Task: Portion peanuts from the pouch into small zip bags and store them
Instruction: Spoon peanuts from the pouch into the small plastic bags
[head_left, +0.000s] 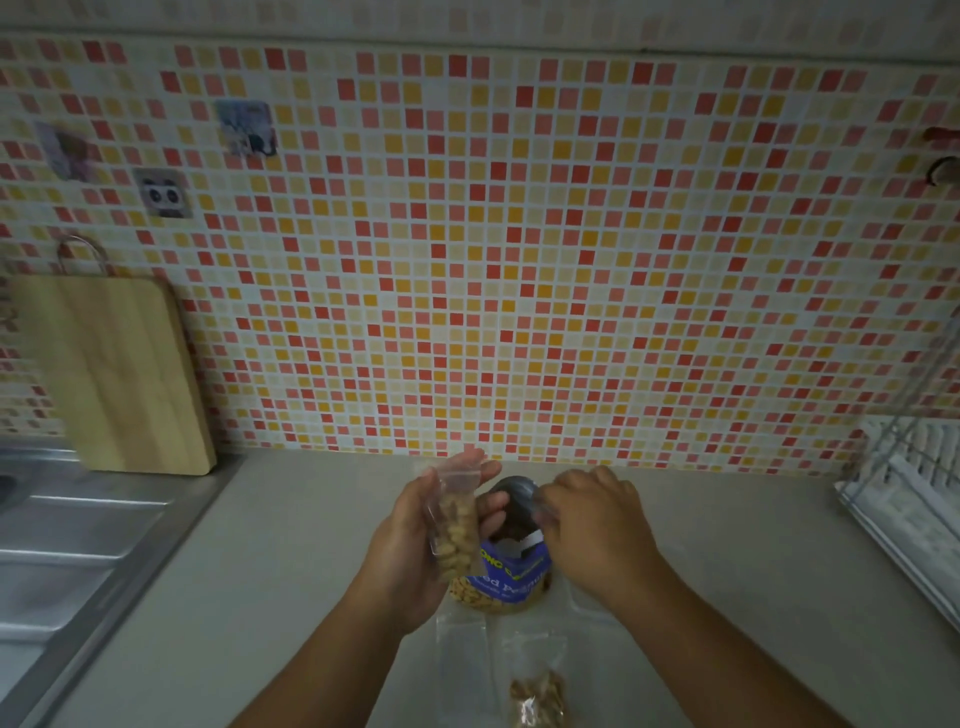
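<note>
Two hands meet over the middle of the worktop (291, 571), a little nearer its front edge than the wall. The left hand (415, 545) holds a small zip bag (453, 525) upright. Its thumb (493, 503) is folded across the front of the bag and its fingers stand nearly straight behind it, closed narrowly on the plastic. The bag is about two-thirds full of peanuts (457, 535), and its clear top reaches above the fingertips.

The right hand (597, 525) is knuckles-up, its fingers (551, 493) curled down and pinching the right rim of the pouch (514, 577), whose round mouth gapes between the two hands. The pouch stands on the worktop, just touching the left palm.

Its front is blue with white letters that read "ed Peanuts" (the start is hidden behind the small bag). A yellow line above shows "ONG" and then blurs. The smaller print beneath cannot be read.

Toward the front edge lies a second zip bag (537, 696) with peanuts in its lower half, and just beside it on the left an empty zip bag (462, 654).

At the back left corner a wooden cutting board (114, 374) leans on the tiled wall (519, 260) beside a steel sink (62, 545). A white dish rack (909, 499) stands at the right edge. Three stickers (245, 127) on the wall are too blurred to read.
</note>
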